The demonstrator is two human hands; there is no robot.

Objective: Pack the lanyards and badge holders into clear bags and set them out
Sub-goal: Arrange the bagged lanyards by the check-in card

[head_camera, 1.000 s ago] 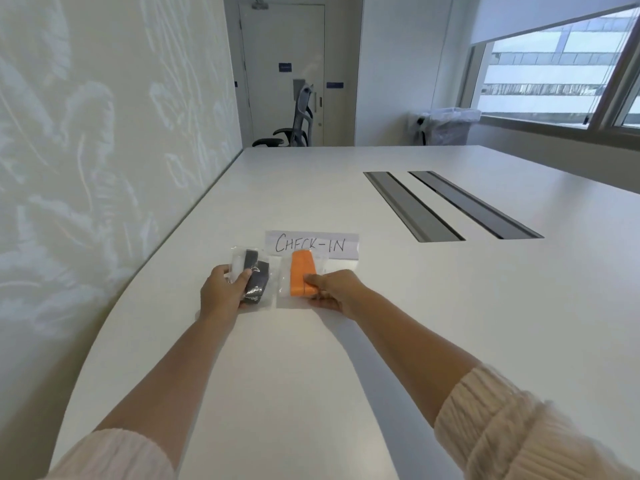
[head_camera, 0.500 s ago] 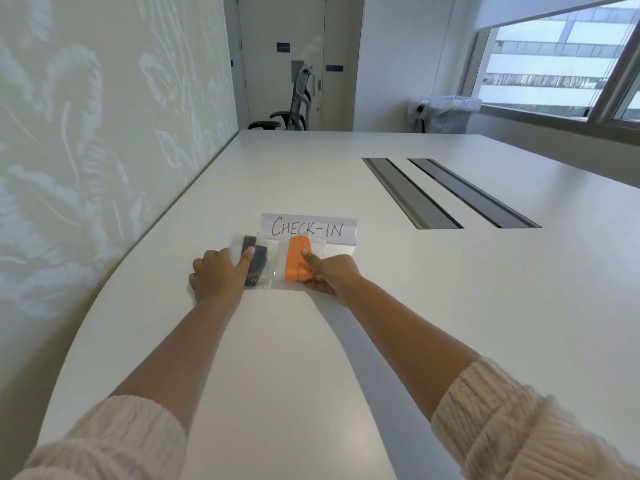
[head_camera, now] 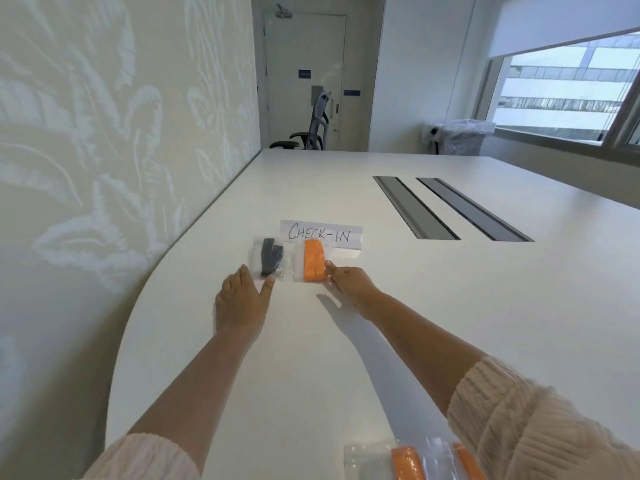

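White table [head_camera: 433,306] is carrying two clear bags before the CHECK-IN sign [head_camera: 323,233]. Left hand [head_camera: 242,299], fingers straight, is touching the black-lanyard bag [head_camera: 270,259]; right hand [head_camera: 349,282] is pinching the orange-lanyard bag [head_camera: 313,260] at its edge.

— From where is the scene viewed?

— A single wide-angle view is provided, taken from the person's head. It is directed forward and down along the white table [head_camera: 398,323], with straight lines bent toward the frame edges.

— What is held nearest the lens?

— The sleeves and forearms are seen entering from the bottom corners. The left hand [head_camera: 242,303] and right hand [head_camera: 349,282] are placed at mid-frame, at arm's reach.

— How far is the view carried?

— The far table end, the door [head_camera: 304,81] and the window [head_camera: 568,95] at upper right are included. No second view is supplied, so no shared region is defined.
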